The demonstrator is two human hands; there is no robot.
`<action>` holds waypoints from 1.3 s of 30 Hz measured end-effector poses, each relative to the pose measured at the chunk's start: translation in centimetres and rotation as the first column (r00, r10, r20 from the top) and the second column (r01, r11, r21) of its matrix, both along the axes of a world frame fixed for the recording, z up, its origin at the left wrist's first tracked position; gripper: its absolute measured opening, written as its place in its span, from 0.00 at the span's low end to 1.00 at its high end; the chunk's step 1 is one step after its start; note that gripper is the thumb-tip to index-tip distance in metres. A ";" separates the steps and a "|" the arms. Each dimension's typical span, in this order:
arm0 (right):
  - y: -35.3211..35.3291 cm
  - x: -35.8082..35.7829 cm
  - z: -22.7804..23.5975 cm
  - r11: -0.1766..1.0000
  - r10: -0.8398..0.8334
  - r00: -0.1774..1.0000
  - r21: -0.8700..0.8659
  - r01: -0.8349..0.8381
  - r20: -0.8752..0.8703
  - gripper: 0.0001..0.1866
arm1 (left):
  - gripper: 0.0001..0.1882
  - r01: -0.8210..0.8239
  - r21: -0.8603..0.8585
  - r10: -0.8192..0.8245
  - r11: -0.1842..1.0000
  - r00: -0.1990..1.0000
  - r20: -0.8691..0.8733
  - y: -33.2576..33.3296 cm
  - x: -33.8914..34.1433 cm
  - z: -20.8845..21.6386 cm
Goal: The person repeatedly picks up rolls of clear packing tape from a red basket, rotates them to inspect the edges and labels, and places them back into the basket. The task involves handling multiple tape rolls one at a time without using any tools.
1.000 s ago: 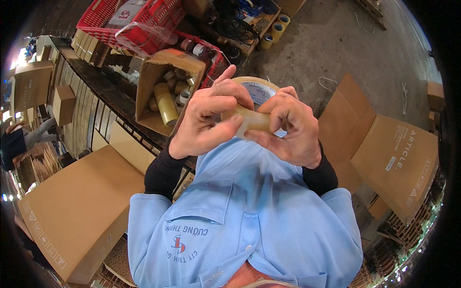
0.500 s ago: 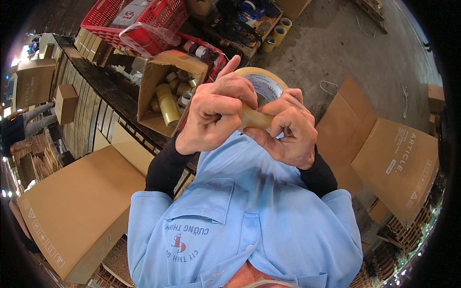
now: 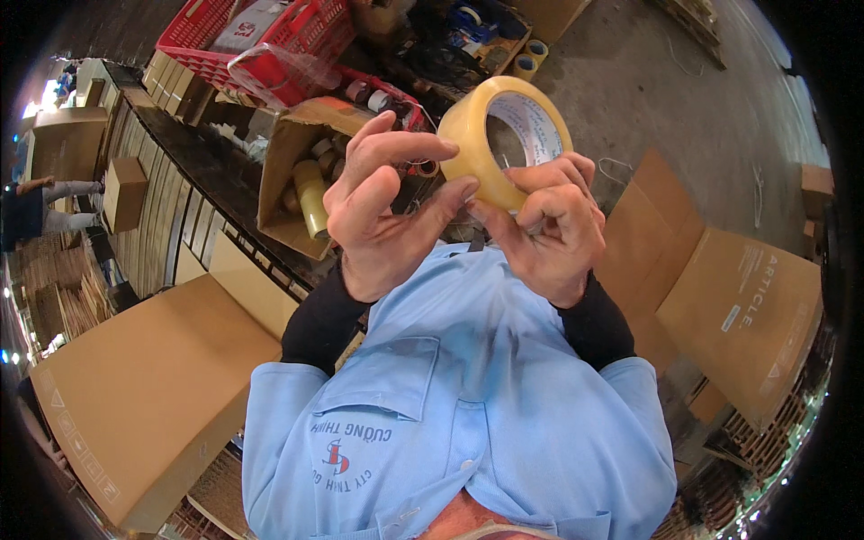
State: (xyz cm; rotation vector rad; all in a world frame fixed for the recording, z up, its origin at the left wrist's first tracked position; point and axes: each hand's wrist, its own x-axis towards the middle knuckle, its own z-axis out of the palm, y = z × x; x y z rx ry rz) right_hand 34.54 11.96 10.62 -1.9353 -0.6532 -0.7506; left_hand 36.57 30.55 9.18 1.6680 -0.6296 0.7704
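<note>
A large roll of clear yellowish packing tape (image 3: 475,144) is held up before my chest, its white printed core turned toward the right. My right hand (image 3: 556,229) grips the roll's near rim, with its thumb underneath and its fingers curled by the core. Just left of it is my left hand (image 3: 382,202), its fingers spread. The index fingertip and thumb tip of that hand meet the roll's outer face or lie very close to it. Whether a loose tape end lies between the thumbs is too small to make out.
Left of the roll, an open carton (image 3: 279,180) holds used tape rolls and cores. Behind it stand red plastic baskets (image 3: 252,58). A large cardboard box (image 3: 153,387) is at the left, and an open carton (image 3: 738,306) at the right. A person (image 3: 40,211) stands far left.
The tape roll has come up and turned, so more of its outer face shows. My left hand has gone from curled against the roll to spread fingers; my right hand still holds it.
</note>
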 end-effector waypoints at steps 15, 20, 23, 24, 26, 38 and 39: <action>1.3 4.7 -0.7 0.973 0.012 0.966 -0.226 0.048 0.257 0.18 | 0.11 -0.210 0.145 0.223 0.967 0.971 -0.082 0.5 1.5 1.6; 2.0 4.9 -0.9 0.968 0.012 0.965 -0.245 0.055 0.264 0.18 | 0.10 -0.230 0.172 0.246 0.958 0.966 -0.077 1.0 1.9 1.7; 2.6 5.2 -0.5 0.973 -0.006 0.964 -0.221 0.066 0.265 0.17 | 0.11 -0.236 0.181 0.252 0.955 0.965 -0.071 1.0 2.2 1.6; 2.5 5.3 -0.5 0.974 -0.016 0.964 -0.215 0.076 0.266 0.17 | 0.11 -0.245 0.179 0.259 0.953 0.964 -0.062 0.8 2.4 1.6; 2.8 5.2 -0.8 0.976 -0.036 0.965 -0.197 0.089 0.259 0.15 | 0.11 -0.250 0.178 0.261 0.952 0.965 -0.037 0.6 2.6 1.8; 4.1 3.3 -3.3 0.968 -0.231 0.955 -0.059 0.245 0.183 0.13 | 0.07 -0.014 -0.125 -0.020 0.992 0.963 -0.270 0.4 2.5 -2.0; 4.1 3.3 -3.7 0.957 -0.267 0.946 -0.063 0.282 0.182 0.13 | 0.06 -0.008 -0.144 -0.045 0.990 0.931 -0.362 0.4 2.7 -2.2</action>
